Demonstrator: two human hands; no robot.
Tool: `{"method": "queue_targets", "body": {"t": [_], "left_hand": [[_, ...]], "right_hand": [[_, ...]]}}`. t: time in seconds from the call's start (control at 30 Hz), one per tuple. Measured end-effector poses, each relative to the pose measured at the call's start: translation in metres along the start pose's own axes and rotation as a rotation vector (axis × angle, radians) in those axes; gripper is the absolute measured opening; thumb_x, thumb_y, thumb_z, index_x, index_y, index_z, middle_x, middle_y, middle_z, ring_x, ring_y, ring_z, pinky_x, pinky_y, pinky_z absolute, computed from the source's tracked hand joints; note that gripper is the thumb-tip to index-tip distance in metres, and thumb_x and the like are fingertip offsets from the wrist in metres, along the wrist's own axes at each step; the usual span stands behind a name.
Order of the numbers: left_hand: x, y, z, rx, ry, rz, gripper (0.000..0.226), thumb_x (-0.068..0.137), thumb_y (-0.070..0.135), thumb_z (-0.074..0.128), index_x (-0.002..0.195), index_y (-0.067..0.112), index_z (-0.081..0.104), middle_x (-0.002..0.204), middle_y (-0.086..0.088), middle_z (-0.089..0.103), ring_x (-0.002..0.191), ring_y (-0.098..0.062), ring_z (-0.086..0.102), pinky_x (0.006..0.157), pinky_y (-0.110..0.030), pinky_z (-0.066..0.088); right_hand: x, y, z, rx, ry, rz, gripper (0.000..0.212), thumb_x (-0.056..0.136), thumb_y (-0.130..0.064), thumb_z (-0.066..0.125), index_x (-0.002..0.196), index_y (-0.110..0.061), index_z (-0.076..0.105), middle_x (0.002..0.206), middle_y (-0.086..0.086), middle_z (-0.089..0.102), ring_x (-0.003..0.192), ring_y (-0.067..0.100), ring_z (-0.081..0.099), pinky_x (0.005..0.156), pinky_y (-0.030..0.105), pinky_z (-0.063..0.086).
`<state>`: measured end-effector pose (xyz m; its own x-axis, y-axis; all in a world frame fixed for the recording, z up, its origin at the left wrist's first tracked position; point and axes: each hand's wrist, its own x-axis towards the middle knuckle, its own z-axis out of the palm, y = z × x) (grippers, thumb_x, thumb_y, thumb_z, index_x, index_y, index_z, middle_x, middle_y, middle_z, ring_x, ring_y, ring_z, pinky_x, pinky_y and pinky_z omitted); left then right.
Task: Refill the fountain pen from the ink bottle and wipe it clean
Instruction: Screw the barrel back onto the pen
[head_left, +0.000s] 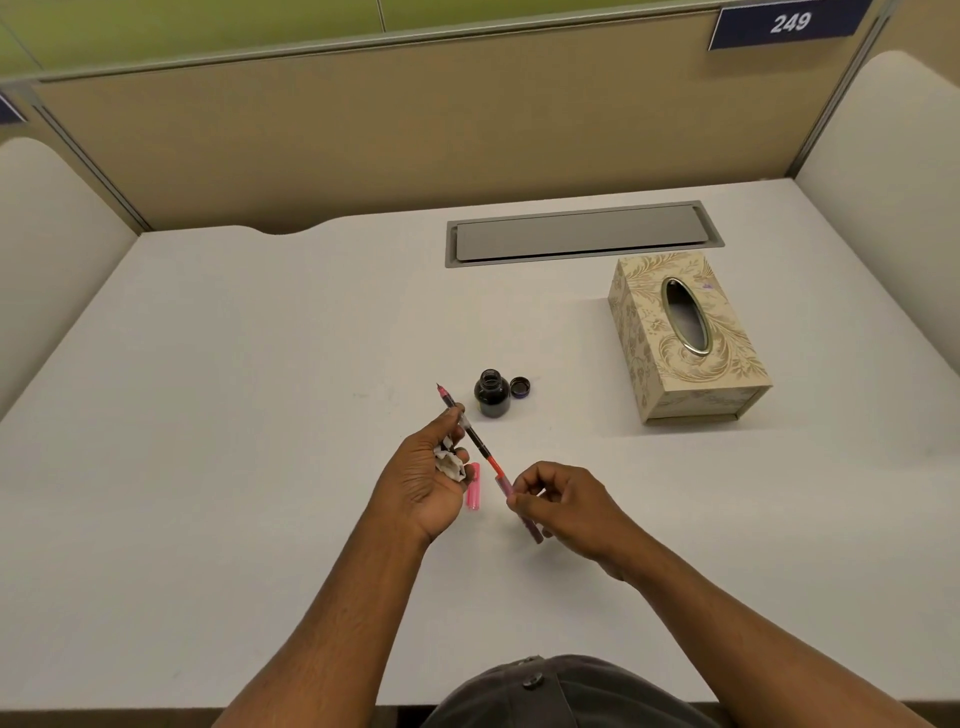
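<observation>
The desk (234, 364) looks smooth and matt white. The ink bottle (491, 395) is glossy dark glass; the tissue box (685, 343) wears embossed patterned covering with a shiny metal-looking oval rim.

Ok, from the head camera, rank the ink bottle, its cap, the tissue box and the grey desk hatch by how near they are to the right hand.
1. Ink bottle: just beyond the right hand, slightly left.
2. Cap: beside the bottle, on its right; nearly a tie with it.
3. Tissue box: farther off, to the right.
4. Desk hatch: farthest, at the back.
</observation>
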<state>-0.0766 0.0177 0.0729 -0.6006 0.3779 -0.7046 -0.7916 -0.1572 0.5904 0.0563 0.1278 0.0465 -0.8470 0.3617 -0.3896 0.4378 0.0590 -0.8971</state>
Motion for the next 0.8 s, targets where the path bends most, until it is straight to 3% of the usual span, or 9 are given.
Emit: {"method": "queue_targets", "body": {"t": [0.3,0.63,0.8], "left_hand": [[0.004,0.001,-0.003,0.007,0.022,0.026,0.008,0.086,0.022,0.067,0.085,0.014,0.07,0.077,0.003,0.055,0.065,-0.012,0.038,0.066,-0.028,0.036],[0.004,-0.012,-0.005,0.086,0.015,0.005,0.016,0.083,0.019,0.071,0.097,0.012,0.067,0.077,0.002,0.058,0.06,-0.012,0.044,0.06,-0.026,0.039],[0.0,-0.024,-0.005,0.14,-0.016,-0.017,0.007,0.082,0.018,0.071,0.084,0.013,0.067,0.073,0.002,0.058,0.066,-0.013,0.048,0.061,-0.025,0.04]], "right_hand": [[0.003,-0.002,0.002,-0.014,0.01,-0.02,0.01,0.086,-0.024,0.07,0.087,-0.013,0.069,0.07,0.0,0.068,0.055,0.004,0.057,0.056,0.017,0.048],[0.005,-0.004,0.004,0.015,0.049,-0.029,0.014,0.086,-0.027,0.067,0.084,-0.013,0.067,0.07,0.007,0.068,0.058,0.012,0.059,0.062,0.03,0.051],[0.006,-0.007,0.009,0.111,0.084,0.008,0.013,0.086,-0.023,0.065,0.085,-0.01,0.066,0.073,0.004,0.066,0.067,0.017,0.063,0.065,0.033,0.053]]}}
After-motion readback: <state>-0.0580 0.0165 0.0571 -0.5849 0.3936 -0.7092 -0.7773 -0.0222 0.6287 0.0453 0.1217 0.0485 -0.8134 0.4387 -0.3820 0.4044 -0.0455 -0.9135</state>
